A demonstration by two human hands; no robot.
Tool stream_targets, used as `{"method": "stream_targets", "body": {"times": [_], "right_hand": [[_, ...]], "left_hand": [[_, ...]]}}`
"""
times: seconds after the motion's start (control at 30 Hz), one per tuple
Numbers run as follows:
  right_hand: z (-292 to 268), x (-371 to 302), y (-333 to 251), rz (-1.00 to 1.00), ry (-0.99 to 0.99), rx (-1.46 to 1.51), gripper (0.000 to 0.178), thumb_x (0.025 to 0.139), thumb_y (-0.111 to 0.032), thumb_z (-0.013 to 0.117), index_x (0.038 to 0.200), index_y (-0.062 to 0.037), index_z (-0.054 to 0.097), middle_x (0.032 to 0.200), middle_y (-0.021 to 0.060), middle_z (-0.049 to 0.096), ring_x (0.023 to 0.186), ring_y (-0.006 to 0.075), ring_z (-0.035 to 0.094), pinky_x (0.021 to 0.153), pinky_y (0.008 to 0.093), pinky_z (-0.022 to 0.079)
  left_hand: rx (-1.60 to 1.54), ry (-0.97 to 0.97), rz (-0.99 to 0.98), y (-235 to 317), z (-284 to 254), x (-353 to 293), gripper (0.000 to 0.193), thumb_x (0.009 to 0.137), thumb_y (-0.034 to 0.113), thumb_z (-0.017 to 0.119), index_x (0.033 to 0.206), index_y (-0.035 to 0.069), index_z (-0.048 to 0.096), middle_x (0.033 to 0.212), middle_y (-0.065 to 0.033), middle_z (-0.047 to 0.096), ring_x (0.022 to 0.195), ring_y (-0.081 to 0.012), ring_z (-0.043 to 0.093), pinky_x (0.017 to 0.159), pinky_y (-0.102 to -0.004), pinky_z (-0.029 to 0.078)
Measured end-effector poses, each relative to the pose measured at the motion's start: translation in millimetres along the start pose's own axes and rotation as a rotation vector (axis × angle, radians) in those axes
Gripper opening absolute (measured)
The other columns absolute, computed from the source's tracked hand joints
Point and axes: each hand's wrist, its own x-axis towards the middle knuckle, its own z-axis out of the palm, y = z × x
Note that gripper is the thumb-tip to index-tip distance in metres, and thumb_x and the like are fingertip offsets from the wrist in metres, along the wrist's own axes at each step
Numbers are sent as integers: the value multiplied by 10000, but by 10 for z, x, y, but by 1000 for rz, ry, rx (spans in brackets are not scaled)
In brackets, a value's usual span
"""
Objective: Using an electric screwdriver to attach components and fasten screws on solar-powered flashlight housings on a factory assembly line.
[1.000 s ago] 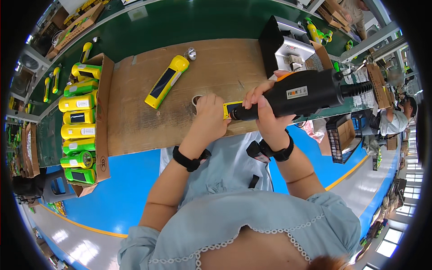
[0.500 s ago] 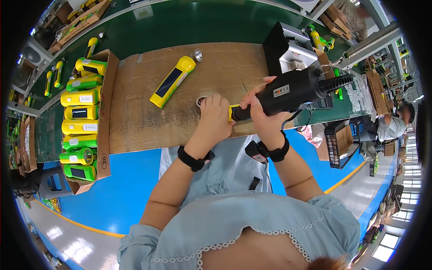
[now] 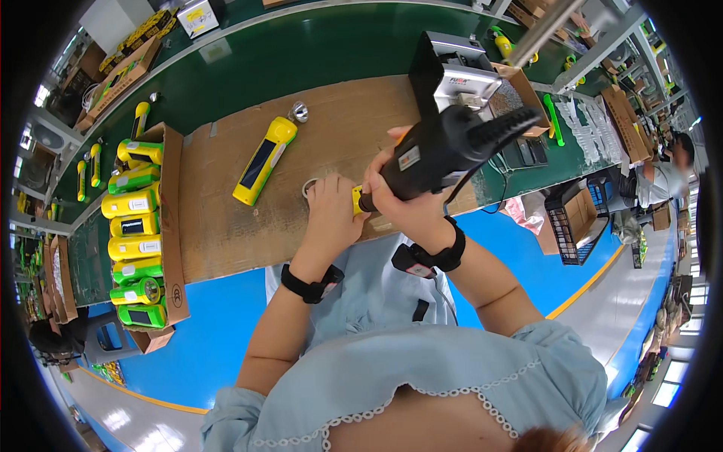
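My left hand (image 3: 332,213) is closed around a yellow flashlight (image 3: 357,200), mostly hidden under the fingers, its silvery round end showing at the far side. In my right hand (image 3: 403,200) is a black electric screwdriver (image 3: 433,154), tilted, its cord running off the back. Its nose meets the yellow flashlight's end; the exact contact point is hidden. Farther left, another yellow flashlight (image 3: 265,162) with a dark panel lies on the cardboard sheet (image 3: 218,151), a shiny reflector head (image 3: 300,112) at its top end.
At the left a cardboard box (image 3: 172,226) holds several yellow and green flashlights (image 3: 134,203). A screw-feeder machine (image 3: 459,75) stands behind my right hand. A black crate (image 3: 574,218) sits at the right, past the bench edge. Behind the cardboard runs a green surface (image 3: 316,45).
My view has shifted, so the bench things sit differently in the frame. The screwdriver is tipped more steeply, its back end nearer to me. Both hands keep their holds.
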Motion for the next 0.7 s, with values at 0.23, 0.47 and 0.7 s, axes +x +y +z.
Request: {"method": "stream_targets", "body": {"times": [0.23,0.47,0.7], "right_hand": [[-977,855,-450,-429,548,-172,536,789,64,575,1262,85,325,710,92,603,601,128,588,598,249,491],[-1382,1187,-21,-453,638,-291,431,782,66,597,1153,42,378,730,102,600,601,156,595,592,292,510],[-1438,1218,56,-273,539,-343,438,805,15,575,1196,84,390,703,107,575,582,177,577,595,318,503]], "left_hand": [[-33,-147,-5,95,-166,1,506,630,52,720,1089,31,510,1082,-165,468,1036,-359,439,921,-456,316],[-38,-194,-48,79,-198,50,502,631,35,707,1094,32,512,1099,-177,459,1056,-371,430,946,-462,305],[-74,-158,-57,84,-170,40,485,653,60,707,1097,28,515,1085,-175,457,1050,-368,426,947,-459,303]]}}
